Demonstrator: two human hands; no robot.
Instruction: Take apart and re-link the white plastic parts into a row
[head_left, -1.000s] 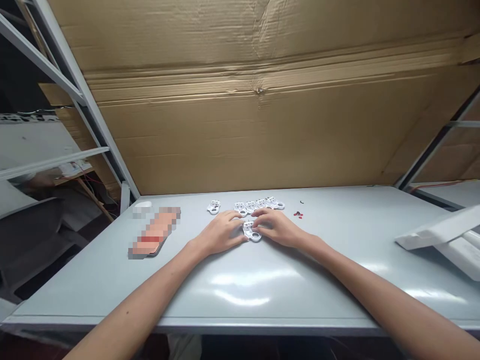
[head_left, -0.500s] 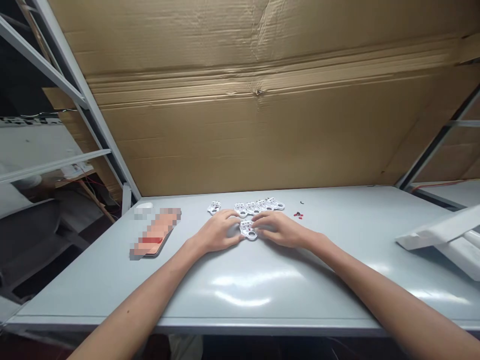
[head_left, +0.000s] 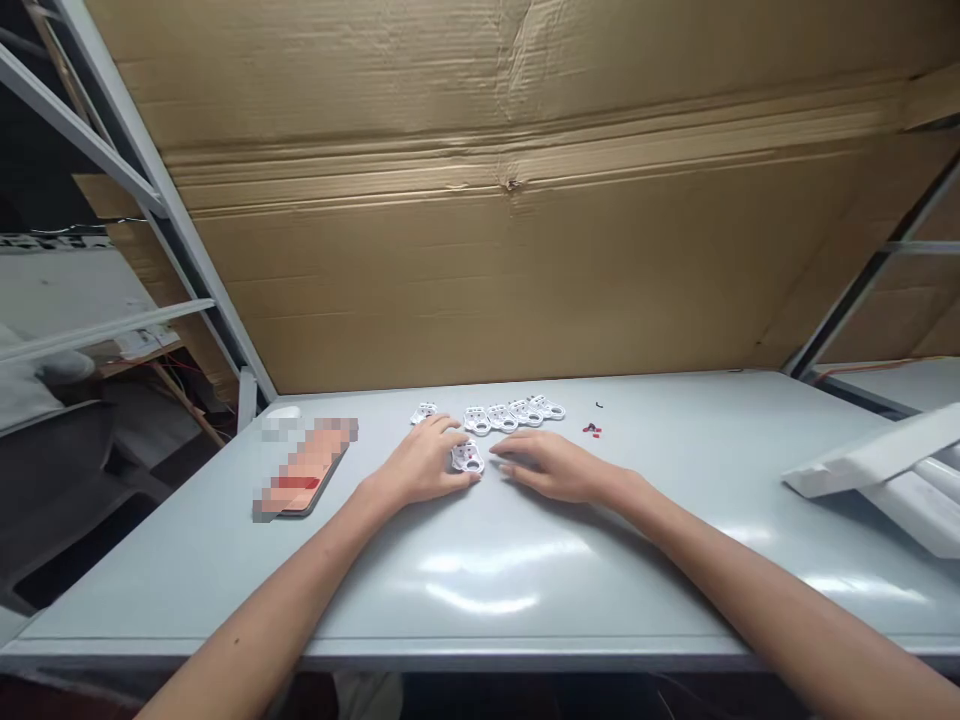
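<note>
Left hand: open (head_left: 424, 462), fingers loosely curved, not pinching, fingertips touching the left side of the loose white plastic piece.
Right hand: open (head_left: 551, 468), fingers lightly spread, palm down, fingertips just beside that piece without touching it.
Loose white plastic piece (head_left: 468, 457): flat on the gray table (head_left: 375, 640), between the hands.
Nearby: a row of white plastic pieces (head_left: 514, 414) lies just beyond the hands, with a lone white piece (head_left: 424, 412) near the left fingers.
Right of the row: small red bits (head_left: 592, 429) and a black bit (head_left: 599, 405).
Left side: a pixelated flat object (head_left: 306, 468) and a small white object (head_left: 283, 412), both too blurred to identify.
Right side: white foam blocks (head_left: 870, 470) on the table edge.
Behind: a large cardboard sheet (head_left: 480, 250) and a metal shelf frame (head_left: 97, 130).
In the way: nothing lies between the hands and the loose piece.
</note>
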